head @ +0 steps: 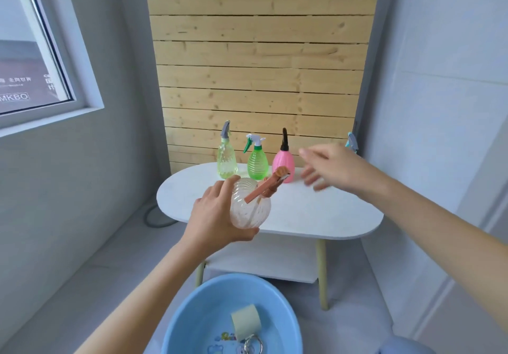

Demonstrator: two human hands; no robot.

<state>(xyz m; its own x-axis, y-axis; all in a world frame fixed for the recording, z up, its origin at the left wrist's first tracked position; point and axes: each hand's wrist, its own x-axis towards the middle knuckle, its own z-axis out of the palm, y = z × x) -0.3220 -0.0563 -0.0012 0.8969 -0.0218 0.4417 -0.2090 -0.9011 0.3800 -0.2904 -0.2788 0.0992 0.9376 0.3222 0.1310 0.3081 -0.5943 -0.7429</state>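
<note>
Left hand (217, 216) grips the clear ribbed bottle (247, 213) by its left side, above the bench's (316, 210) near-left edge. The bottle's long axis tilts far-right, so the brown spray head (270, 186) points toward the right hand (330, 169). That hand hovers close by, fingers spread, holding nothing.

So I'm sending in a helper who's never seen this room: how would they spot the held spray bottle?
Find the white oval table before the wooden slat wall. Over its near left edge, the left hand grips a spray bottle. Unlike the yellow-green bottle, green bottle and pink bottle standing at the back, it is round, clear and ribbed, with a brown trigger head.
</note>
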